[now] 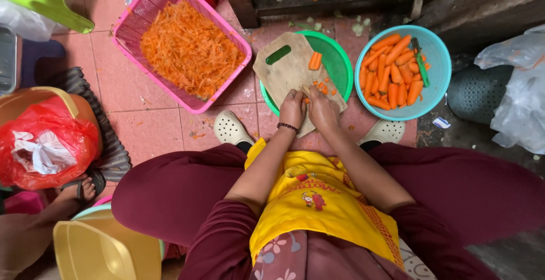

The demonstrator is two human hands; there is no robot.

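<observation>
Carrot piece at near edge of cutting board, which rests on green bowl on the floor. Left hand clamped on it, right hand closed, blade hidden. Best keep fingertips curled back, slices even.

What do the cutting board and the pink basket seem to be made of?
The cutting board looks like pale wood, matt and worn, though its green handle slot leaves this open. The pink basket looks like moulded plastic: bright even colour and fine mesh walls.
</observation>
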